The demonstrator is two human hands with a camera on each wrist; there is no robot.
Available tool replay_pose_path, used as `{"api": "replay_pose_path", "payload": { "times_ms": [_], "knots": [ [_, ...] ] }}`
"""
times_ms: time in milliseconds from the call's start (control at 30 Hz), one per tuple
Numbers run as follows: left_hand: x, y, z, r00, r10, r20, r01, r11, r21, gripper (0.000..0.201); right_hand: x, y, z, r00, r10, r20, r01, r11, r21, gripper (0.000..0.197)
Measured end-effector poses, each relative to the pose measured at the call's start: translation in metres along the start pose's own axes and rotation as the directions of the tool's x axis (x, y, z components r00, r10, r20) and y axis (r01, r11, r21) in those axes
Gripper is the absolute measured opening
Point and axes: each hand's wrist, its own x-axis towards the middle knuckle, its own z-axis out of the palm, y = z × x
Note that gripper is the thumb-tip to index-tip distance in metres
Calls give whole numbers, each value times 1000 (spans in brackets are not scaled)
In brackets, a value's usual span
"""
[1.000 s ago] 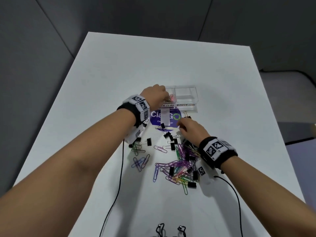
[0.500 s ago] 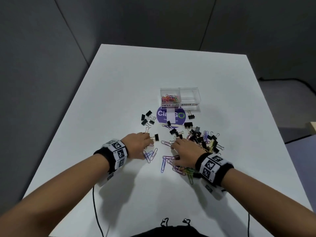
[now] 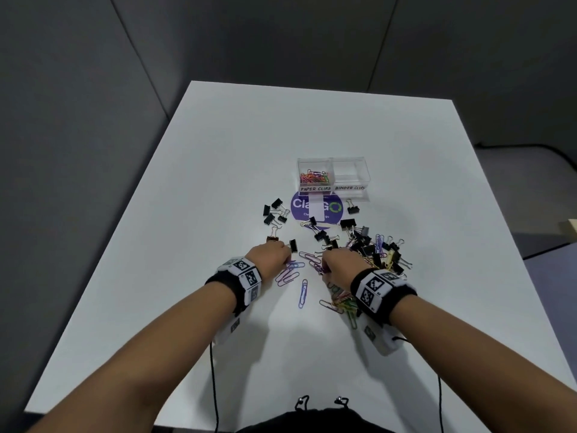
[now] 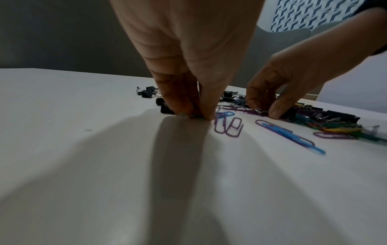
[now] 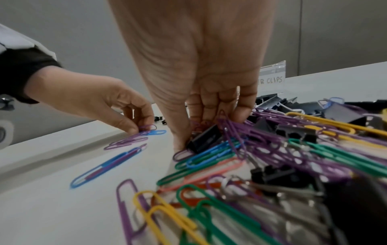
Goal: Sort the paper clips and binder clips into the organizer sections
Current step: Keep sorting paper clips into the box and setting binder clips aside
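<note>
- The place reads as an office or a plain recording booth set up for desk work.
- A plain white rectangular tabletop (image 3: 249, 145) stands against bare dark grey panel walls (image 3: 93, 89) with vertical seams, like office partitions.
- Stationery lies spread on it: coloured wire paper clips (image 5: 209, 154) and black metal binder clips (image 3: 274, 210).
- A small clear plastic two-section organizer (image 3: 363, 170) carries handwritten labels reading "PAPER CLIPS" and "BINDER CLIPS".
- A round purple sticker with white lettering (image 3: 299, 207) is stuck to the tabletop just in front of the organizer.
- The left wrist view shows a pale grey upholstered chair back (image 4: 278, 39) and a white panel with a dark blue geometric pattern (image 4: 314, 13) behind it.
</note>
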Motion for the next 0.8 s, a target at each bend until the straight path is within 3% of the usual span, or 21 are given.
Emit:
{"api": "replay_pose_path", "payload": {
  "times_ms": [100, 233, 433, 800],
  "knots": [
    [4, 4, -5, 999, 20, 27, -20, 1000, 12, 25, 3, 0, -1, 1000, 8, 16, -9, 1000, 5, 26],
    [8, 5, -8, 994, 106, 9, -106, 982, 155, 23, 4, 0, 0, 1000, 4, -12, -5, 999, -53, 24],
    [12, 6, -12, 975, 195, -106, -165, 957, 240, 25, 5, 2, 2, 997, -7, -72, 5, 1000, -26, 24],
    [17, 8, -24, 997, 68, 34, -64, 991, -117, 48, 10, 9, -12, 989, 78, -129, -58, 987, 153, 14]
  ]
}}
